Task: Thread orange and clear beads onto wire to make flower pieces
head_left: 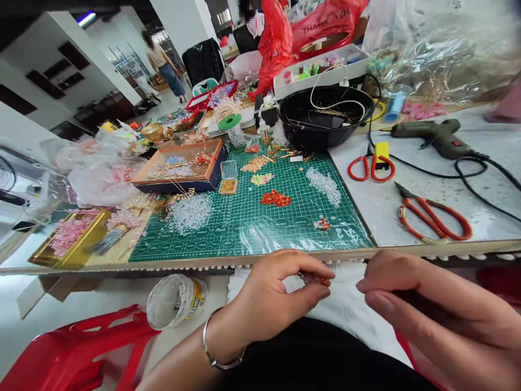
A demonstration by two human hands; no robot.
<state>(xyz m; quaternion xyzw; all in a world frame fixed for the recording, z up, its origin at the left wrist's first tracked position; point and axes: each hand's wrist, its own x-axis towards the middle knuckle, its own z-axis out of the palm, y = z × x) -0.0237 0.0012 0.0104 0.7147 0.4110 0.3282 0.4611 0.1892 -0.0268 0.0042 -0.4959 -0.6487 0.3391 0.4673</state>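
Note:
My left hand [280, 293] is closed at the front edge of the table, with a small red beaded piece [319, 279] between thumb and fingers. Much of that piece is hidden by the fingers. To its right, my right hand [423, 304] has thumb and forefinger pinched together; whatever they grip is too fine to make out. On the green cutting mat [228, 228] ahead lie a pile of red beads [275, 198], clear beads [189, 213], more clear beads [323, 186] and a small red-and-clear beaded cluster [322, 224].
Red-handled pliers [433, 212], red-handled snips [371, 165] and a glue gun [443, 136] with its cord lie at right. A black bowl [325, 119] stands behind the mat, a shallow box [183, 165] at left. Below are a red stool [77, 347] and a tub [175, 301].

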